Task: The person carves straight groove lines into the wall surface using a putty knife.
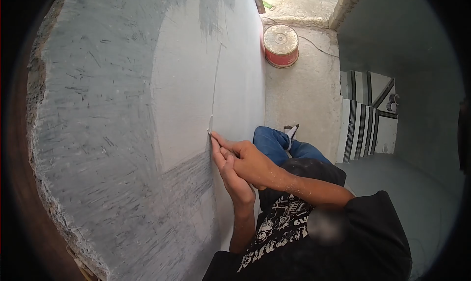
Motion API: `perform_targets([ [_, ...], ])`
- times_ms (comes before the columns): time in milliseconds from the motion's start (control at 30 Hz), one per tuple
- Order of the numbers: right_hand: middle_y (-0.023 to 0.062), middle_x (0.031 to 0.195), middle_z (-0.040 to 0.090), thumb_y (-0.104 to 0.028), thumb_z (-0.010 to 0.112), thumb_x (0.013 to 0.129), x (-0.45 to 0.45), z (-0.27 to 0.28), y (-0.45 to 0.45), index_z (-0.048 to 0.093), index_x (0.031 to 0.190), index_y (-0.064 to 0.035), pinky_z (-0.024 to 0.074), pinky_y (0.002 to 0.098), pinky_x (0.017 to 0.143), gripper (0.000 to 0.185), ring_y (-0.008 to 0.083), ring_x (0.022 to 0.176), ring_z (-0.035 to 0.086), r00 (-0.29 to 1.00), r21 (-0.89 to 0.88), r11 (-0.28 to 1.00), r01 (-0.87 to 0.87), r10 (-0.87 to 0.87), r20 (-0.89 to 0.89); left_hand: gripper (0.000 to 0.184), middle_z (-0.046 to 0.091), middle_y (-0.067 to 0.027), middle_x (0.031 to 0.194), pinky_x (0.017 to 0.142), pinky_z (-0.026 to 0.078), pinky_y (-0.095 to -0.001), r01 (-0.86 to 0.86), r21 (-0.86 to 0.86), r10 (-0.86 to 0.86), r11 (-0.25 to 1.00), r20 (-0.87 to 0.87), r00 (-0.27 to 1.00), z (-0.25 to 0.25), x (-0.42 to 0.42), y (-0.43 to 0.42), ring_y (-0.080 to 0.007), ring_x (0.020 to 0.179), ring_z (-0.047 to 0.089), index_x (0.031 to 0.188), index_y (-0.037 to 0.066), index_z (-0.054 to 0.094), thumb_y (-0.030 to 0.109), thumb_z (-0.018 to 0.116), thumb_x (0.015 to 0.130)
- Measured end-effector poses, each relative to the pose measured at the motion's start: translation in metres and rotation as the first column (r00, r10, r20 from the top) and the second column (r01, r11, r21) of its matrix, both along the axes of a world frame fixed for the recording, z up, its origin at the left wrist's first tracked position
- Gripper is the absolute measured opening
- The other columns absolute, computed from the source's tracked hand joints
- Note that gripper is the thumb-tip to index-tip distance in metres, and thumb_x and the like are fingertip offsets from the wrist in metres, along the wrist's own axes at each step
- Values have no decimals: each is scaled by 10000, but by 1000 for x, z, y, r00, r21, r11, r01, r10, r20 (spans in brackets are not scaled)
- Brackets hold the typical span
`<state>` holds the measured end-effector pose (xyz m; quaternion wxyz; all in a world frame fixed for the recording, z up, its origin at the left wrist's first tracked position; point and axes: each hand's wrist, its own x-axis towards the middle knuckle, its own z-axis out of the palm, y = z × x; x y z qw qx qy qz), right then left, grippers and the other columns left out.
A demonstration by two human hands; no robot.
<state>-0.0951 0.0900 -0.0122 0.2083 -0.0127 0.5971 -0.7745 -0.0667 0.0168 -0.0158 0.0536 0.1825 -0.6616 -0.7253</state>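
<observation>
My right hand (248,158) and my left hand (234,182) are pressed together against the pale wall (184,84). The right one lies across the left, and both have their fingers closed. At the fingertips a small whitish tip or lump (209,131) touches the wall; whatever they hold is mostly hidden. A thin dark line (216,80) runs along the wall from the fingertips toward the top of the view. Smooth white coating surrounds this line, and grey, scratched wall lies to the left and below.
A red bucket (281,45) with a dusty top stands on the concrete floor beside the wall. A thin cable (316,46) trails near it. Black-and-white striped steps (363,129) are at the right. The wall has a rough broken edge (37,148) at the far left.
</observation>
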Motion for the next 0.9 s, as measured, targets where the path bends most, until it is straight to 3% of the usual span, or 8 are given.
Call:
perform_targets([
  [100,59,889,683,-191,476,1061,-12,6,14,449,1563,-112,482,216,669,509,62,754,540,982,-27,995,-99,102,156,689,267,-244,1632,1228,271,-426,22,-45,-22,999,15,1000,4,-5,5,-354,1502,310,1610,-42,206,277,381,1025],
  [200,61,868,690,-195,481,1060,0,-7,0,447,1562,-102,485,218,639,512,64,738,552,995,20,999,37,-35,-97,682,248,-250,1633,1224,276,-426,46,-92,-44,995,24,999,11,2,8,-353,1505,303,1609,-49,195,273,357,1029],
  [300,182,939,733,-150,479,981,-14,16,15,430,1558,-59,549,279,770,586,182,828,680,974,-2,989,-145,143,178,676,230,-255,1633,1220,281,-427,68,-93,-66,993,22,998,13,-3,5,-352,1507,297,1608,-55,183,269,333,1034],
  [400,137,837,696,-150,469,982,-16,18,23,434,1560,-65,534,289,636,585,153,689,628,959,0,986,-165,161,235,670,211,-261,1634,1216,286,-428,92,-155,-87,984,39,995,14,1,10,-351,1510,291,1607,-61,171,265,310,1038],
  [533,39,832,678,-181,487,1055,-2,-21,-10,448,1567,-124,475,228,571,517,68,686,561,991,-4,998,57,-57,-118,657,215,-254,1640,1217,288,-424,131,-166,-127,977,37,991,20,-1,6,-342,1518,284,1608,-52,170,267,275,1044],
  [600,28,831,672,-176,495,1047,-15,2,12,451,1569,-140,472,229,575,525,64,688,554,971,-10,992,-128,128,200,644,260,-228,1649,1229,282,-416,144,-92,-141,985,42,989,19,-13,5,-326,1529,284,1613,-23,192,279,252,1048],
  [733,14,815,630,-171,503,1026,-12,-16,17,438,1580,-168,450,218,564,557,51,661,512,982,53,993,-109,100,158,623,310,-219,1630,1204,318,-415,70,-53,-67,996,67,996,1,-10,15,-317,1490,353,1606,-17,232,315,262,1080],
  [900,8,740,565,-275,449,1089,-6,-21,35,352,1618,-217,448,261,506,541,73,547,451,967,110,991,-73,43,251,633,355,-255,1603,1206,298,-498,233,-802,-345,550,35,938,15,6,-6,-403,1482,356,1592,-18,287,287,431,1057],
])
